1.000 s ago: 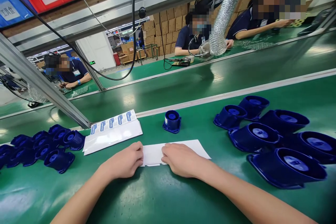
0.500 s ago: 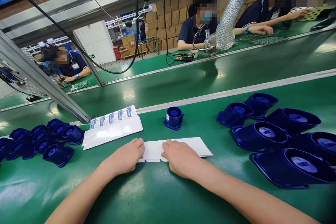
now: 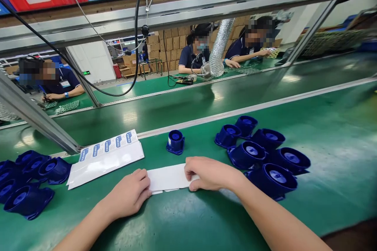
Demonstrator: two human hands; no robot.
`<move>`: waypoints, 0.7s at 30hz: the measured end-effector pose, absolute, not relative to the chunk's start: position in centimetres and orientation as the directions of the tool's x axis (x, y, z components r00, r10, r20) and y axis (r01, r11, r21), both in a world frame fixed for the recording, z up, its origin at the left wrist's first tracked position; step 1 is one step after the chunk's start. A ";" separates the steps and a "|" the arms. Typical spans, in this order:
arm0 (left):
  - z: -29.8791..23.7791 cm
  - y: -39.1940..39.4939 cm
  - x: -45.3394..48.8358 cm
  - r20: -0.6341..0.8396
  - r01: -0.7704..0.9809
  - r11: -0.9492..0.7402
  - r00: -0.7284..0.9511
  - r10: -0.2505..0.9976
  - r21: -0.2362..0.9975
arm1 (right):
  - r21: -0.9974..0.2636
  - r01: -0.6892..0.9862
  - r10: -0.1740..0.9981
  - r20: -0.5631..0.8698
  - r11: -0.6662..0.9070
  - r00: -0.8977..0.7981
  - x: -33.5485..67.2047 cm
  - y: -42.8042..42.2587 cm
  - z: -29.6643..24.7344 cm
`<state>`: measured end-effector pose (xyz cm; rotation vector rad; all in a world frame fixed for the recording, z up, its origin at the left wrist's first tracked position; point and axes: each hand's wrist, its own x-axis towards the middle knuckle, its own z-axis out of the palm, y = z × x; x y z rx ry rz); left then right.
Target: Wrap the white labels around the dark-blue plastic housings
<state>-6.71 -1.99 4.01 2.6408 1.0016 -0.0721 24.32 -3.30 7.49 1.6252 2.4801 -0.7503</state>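
Observation:
A white backing sheet (image 3: 168,178) lies flat on the green bench in front of me. My left hand (image 3: 129,194) rests on its left end with fingers curled down on it. My right hand (image 3: 209,172) covers its right end, fingers pressed together on the paper. A single dark blue plastic housing (image 3: 176,141) stands just beyond the sheet. A stack of label sheets (image 3: 107,157) with blue stickers lies to the left.
A cluster of blue housings (image 3: 259,155) sits to the right, another group (image 3: 26,178) at the far left. A slanted metal post (image 3: 35,115) rises at the left. Beyond a conveyor belt (image 3: 206,102), several people work at a facing bench.
The view has swung to the right, so everything has shifted left in the picture. My right hand now covers more of the sheet's right end. Both hands stay on the sheet.

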 end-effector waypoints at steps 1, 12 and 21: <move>3.9 -2.0 -6.7 -0.152 0.645 -0.709 0.761 0.631 0.286 | -0.336 0.888 0.835 -0.348 0.314 -0.426 24.3 -3.3 7.4; 3.6 -1.6 -6.6 -0.151 0.641 -0.688 0.760 0.632 0.340 | -0.164 0.931 0.842 -0.396 0.326 -0.365 21.6 -4.1 5.9; 3.4 -1.5 -6.8 -0.155 0.644 -0.677 0.755 0.637 0.355 | -0.333 0.877 0.809 -0.366 0.347 -0.460 25.2 -3.0 7.1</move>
